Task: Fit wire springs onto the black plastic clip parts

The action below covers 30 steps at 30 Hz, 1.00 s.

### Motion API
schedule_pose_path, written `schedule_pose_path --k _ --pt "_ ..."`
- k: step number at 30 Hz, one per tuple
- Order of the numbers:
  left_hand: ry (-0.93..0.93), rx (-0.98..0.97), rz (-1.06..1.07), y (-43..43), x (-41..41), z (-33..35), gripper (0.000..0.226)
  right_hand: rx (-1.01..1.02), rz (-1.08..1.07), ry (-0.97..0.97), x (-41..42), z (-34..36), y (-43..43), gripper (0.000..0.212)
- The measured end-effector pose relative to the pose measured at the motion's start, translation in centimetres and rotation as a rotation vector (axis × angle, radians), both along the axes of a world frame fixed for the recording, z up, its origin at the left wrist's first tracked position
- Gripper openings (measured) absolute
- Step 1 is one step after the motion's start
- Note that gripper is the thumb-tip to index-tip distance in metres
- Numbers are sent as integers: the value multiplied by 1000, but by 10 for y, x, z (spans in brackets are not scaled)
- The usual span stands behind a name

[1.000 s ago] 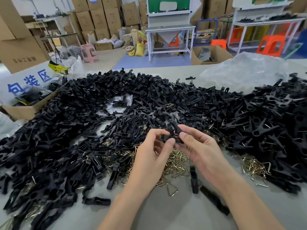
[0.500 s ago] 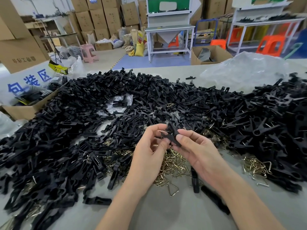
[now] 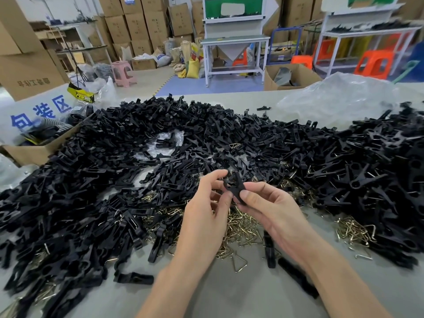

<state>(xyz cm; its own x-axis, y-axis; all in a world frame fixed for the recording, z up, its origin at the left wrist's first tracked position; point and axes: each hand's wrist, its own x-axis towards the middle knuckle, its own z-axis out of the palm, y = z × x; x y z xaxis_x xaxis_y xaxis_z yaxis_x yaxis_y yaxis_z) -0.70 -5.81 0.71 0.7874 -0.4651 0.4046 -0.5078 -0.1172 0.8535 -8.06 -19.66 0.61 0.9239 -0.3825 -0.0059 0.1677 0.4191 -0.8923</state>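
My right hand (image 3: 270, 210) pinches a black clip part (image 3: 236, 188) between thumb and forefinger, holding it just above the table in the middle of the view. My left hand (image 3: 206, 212) meets it from the left, fingers curled, with thumb and forefinger tips closing on the part's left edge. I cannot tell whether a wire spring is already caught between those fingertips; no brass shows against the black plastic. I judge this to be the seating step: the part is presented and the left hand is working at it. As I read it, the next move calls for a steady right-hand pinch while the left presses a spring's legs into place. If the left hand has no spring, it needs to reach down for one.

Directly beneath both hands lies the heap of wire springs (image 3: 243, 226), with one loose triangular spring (image 3: 239, 263) nearer me on the grey table (image 3: 229, 299). A second spring heap (image 3: 351, 230) sits to the right. The great pile of black clip parts (image 3: 103, 180) spreads left, far and right around them. Beyond it, far right, lies a crumpled clear plastic bag (image 3: 344, 97), and at the left a cardboard box (image 3: 34, 153).
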Motion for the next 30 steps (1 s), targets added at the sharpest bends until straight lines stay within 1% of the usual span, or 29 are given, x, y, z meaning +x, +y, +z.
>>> schedule_pose_path --k 5,10,17,22,26,30 --pt "94 -76 3 0 2 -1 39 -25 5 -5 0 2 0 25" --pt "158 -112 -11 -2 1 3 43 -75 34 8 -1 0 -2 31" --pt "228 -141 -81 0 -1 4 42 -99 32 20 -1 0 -2 27" --pt "204 -73 -97 -1 1 3 42 -130 40 22 0 -3 -2 30" --pt "289 -125 -110 0 2 6 38 -134 19 23 0 -4 -3 31" --pt "336 -162 -120 -2 0 9 33 -192 8 6 0 -5 -4 26"
